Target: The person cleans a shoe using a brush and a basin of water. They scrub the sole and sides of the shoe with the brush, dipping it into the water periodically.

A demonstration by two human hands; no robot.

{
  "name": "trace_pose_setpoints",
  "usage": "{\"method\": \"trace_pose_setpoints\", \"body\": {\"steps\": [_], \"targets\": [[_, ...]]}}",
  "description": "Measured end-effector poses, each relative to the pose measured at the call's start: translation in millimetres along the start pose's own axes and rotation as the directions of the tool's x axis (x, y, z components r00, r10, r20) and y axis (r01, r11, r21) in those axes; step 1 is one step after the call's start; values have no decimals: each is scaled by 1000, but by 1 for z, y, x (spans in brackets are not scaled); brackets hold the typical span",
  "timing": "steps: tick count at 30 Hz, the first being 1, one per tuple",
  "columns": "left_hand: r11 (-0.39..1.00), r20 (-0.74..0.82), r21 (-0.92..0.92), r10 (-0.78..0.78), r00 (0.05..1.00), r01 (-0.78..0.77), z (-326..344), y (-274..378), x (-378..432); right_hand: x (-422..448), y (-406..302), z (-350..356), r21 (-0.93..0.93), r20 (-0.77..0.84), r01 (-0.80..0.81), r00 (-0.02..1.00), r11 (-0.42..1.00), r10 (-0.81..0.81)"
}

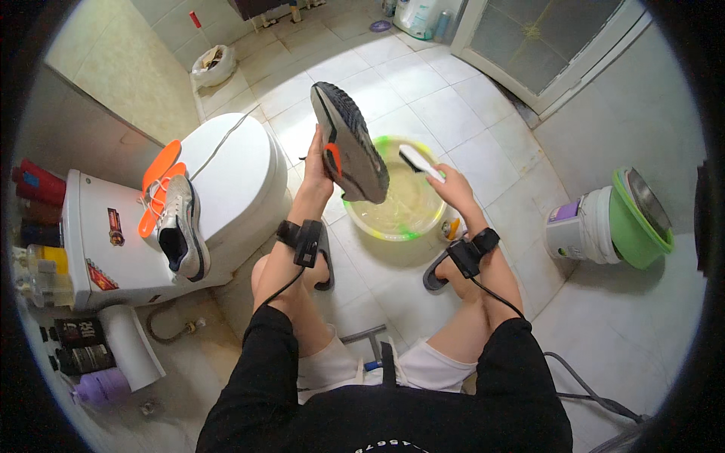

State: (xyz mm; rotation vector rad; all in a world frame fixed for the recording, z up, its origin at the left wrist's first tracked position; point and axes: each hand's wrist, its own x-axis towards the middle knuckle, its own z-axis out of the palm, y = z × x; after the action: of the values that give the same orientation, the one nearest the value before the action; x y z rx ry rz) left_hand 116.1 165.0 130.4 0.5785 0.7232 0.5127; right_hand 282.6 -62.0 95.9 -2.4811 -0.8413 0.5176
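A sneaker [357, 153] with a grey-brown sole is held up by my left hand [318, 164], its underside turned towards the right. My right hand [455, 189] grips a white-handled scrub brush [420, 163] whose dark bristles face left, apart from the shoe. Both are above a yellow-green plastic basin [391, 233] of water on the floor. On the closed toilet lid's left part lies a second sneaker [184, 226], beside orange insoles [161, 164] and white laces.
The toilet [238, 164] stands at left, with bottles near its tank. Stacked buckets and a green basin [637, 226] are by the right wall. A small can [451, 229] stands beside the water basin. Further back are a bagged bin [214, 71] and a framed door [532, 45].
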Motion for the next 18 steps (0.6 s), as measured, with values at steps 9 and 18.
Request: {"method": "trace_pose_setpoints", "body": {"steps": [9,18], "targets": [[942,140,334,-75,987,24,8,-27,-10,-31,-30,-33,407,-378,325,911,854,-166],[948,157,320,-61,986,8,5,-38,-5,-43,-66,-34,710,-310,336,938,619,-155]]}}
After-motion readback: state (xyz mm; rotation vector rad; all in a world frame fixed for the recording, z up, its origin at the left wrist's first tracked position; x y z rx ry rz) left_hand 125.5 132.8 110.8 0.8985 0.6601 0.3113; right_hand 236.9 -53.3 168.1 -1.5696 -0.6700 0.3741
